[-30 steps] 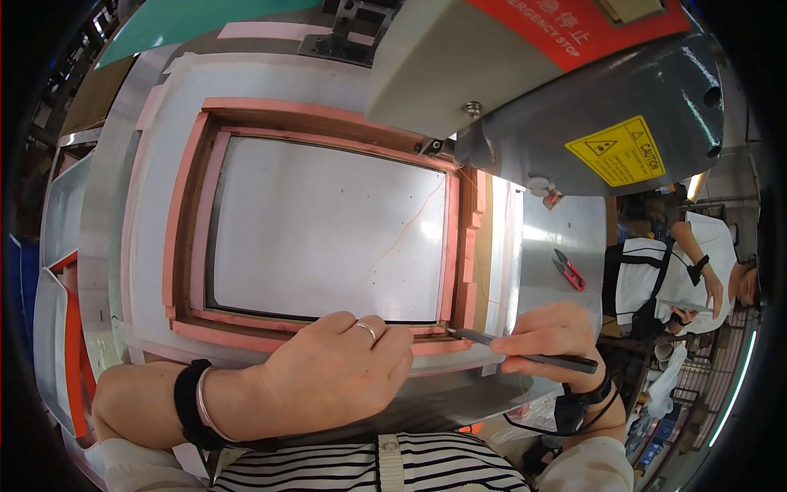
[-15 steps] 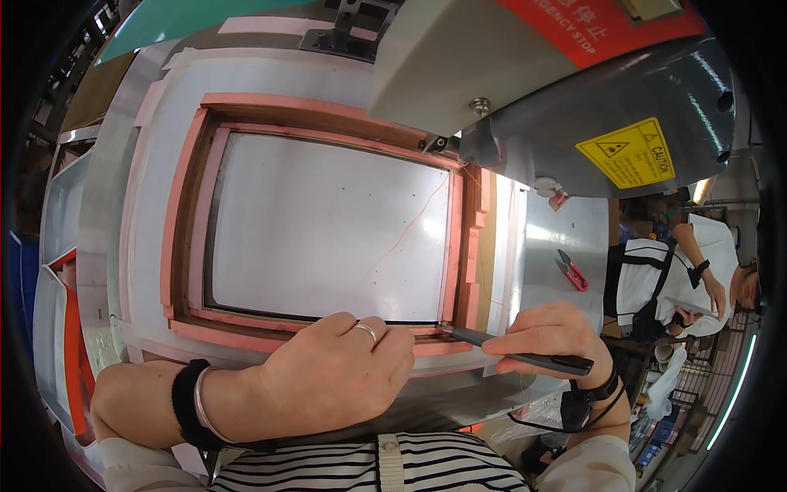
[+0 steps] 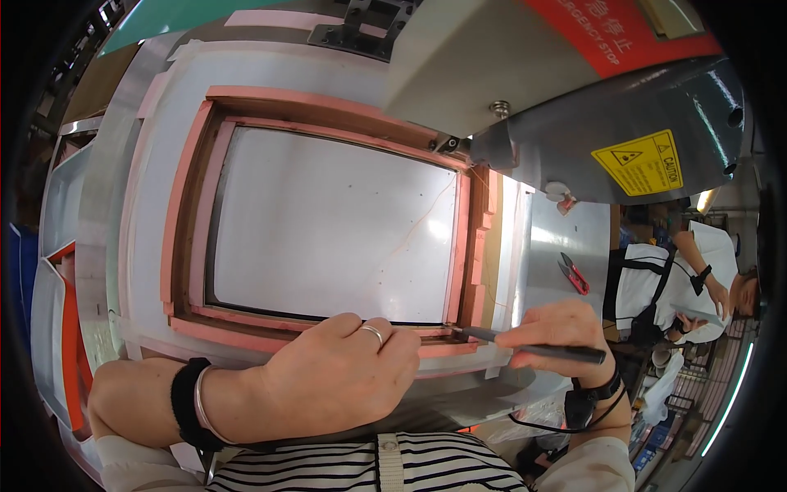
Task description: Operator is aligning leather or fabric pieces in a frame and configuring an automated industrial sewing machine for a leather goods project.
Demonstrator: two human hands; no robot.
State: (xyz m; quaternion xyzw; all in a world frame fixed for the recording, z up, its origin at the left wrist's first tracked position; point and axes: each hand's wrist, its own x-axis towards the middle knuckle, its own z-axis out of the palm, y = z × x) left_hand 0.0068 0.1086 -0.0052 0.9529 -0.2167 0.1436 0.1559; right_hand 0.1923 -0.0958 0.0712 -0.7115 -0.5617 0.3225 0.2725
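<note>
While the left hand (image 3: 344,369) lies knuckles-up over the near edge of the pink-edged frame (image 3: 182,197), its fingers are curled; the fingertips are hidden, so cannot tell whether they pinch anything. It covers part of that near edge. Right hand (image 3: 557,332): thumb and fingers pinching a dark slim tool (image 3: 566,353), tip pointing at the frame's near right corner; contact too small to tell.

The frame encloses a white panel (image 3: 303,221) and sits left of the metal worktop's bare right part (image 3: 545,283). An orange thread (image 3: 426,215) runs from the panel's far right corner inward. Red-handled snips (image 3: 577,279) lie toward the worktop's right edge, well apart from the right hand. Beyond the worktop's left edge: pale trays (image 3: 51,328).

Obstruction: a grey machine head (image 3: 607,135), yellow label (image 3: 639,164) on its side, overhangs the far right, close above the frame's far right corner. Black bracket (image 3: 361,29) past the frame's far edge; green sheet (image 3: 164,20) at far left. A co-worker (image 3: 660,279) stands past the worktop's right edge.
</note>
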